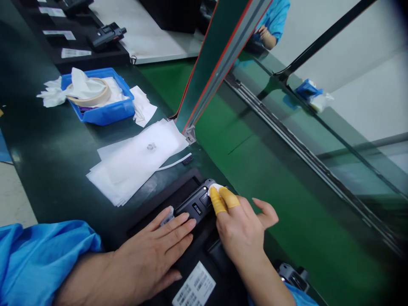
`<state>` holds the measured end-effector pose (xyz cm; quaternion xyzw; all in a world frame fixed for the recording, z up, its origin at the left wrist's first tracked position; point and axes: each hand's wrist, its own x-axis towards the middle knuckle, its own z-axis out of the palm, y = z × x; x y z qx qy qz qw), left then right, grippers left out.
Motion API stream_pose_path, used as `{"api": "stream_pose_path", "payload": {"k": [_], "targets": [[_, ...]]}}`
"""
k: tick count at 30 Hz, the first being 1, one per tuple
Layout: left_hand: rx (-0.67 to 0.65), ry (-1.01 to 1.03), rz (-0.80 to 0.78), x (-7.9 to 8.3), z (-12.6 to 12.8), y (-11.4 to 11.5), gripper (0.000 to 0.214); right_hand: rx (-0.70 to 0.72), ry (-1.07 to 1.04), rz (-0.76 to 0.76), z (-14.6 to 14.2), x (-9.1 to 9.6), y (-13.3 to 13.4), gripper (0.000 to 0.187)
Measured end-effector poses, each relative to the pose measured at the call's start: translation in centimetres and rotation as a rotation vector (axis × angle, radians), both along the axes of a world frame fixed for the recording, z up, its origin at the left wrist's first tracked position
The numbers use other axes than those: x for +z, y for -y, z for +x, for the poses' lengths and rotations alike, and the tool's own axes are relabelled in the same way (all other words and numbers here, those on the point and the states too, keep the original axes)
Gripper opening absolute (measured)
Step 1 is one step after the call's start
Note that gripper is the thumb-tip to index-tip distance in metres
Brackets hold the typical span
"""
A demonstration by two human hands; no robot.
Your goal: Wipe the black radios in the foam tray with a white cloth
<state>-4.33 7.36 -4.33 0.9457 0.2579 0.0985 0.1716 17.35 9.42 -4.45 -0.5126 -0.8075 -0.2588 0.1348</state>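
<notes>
A dark handheld device [196, 207] marked "Riton" lies in a black foam tray [149, 216]. My left hand [156, 253] rests flat across the lower part of this device, its fingers stretched out and holding nothing. At the device's upper end, my right hand [240, 227] presses a small white wipe [215, 187] onto the surface. Two of its fingers wear yellow finger cots, while the thumb sticks out to the right. A white barcode label [195, 284] lies on the tray between my hands.
Left of the aluminium post [219, 59] lies a stack of white bags [137, 161]. A blue bin [105, 112] holds a tape roll [91, 100] and tissues. Another device [108, 36] sits on a tray behind. Beyond the glass, a person's blue sleeve [279, 19] shows.
</notes>
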Motion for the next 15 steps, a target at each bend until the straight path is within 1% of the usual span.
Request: {"api": "stream_pose_path", "payload": {"k": [2, 5, 9, 12, 15], "targets": [[-0.007, -0.011, 0.007, 0.2, 0.0, -0.1, 0.044, 0.003, 0.021, 0.039, -0.5, 0.1, -0.7, 0.027], [-0.003, -0.014, -0.01, 0.6, -0.1, -0.3, 0.046, -0.043, 0.015, 0.051, -0.5, 0.0, -1.2, 0.028], [-0.007, -0.046, -0.045, 1.1, -0.1, -0.5, 0.046, -0.104, -0.036, 0.015, 0.3, -0.5, -0.3, 0.027], [-0.011, -0.045, -0.06, 0.8, -0.1, -0.5, 0.045, -0.124, -0.077, -0.004, 0.6, -0.9, 0.9, 0.025], [-0.024, -0.011, -0.038, -0.1, -0.1, -0.3, 0.047, -0.13, -0.122, -0.01, 0.7, -1.0, 1.7, 0.024]]}}
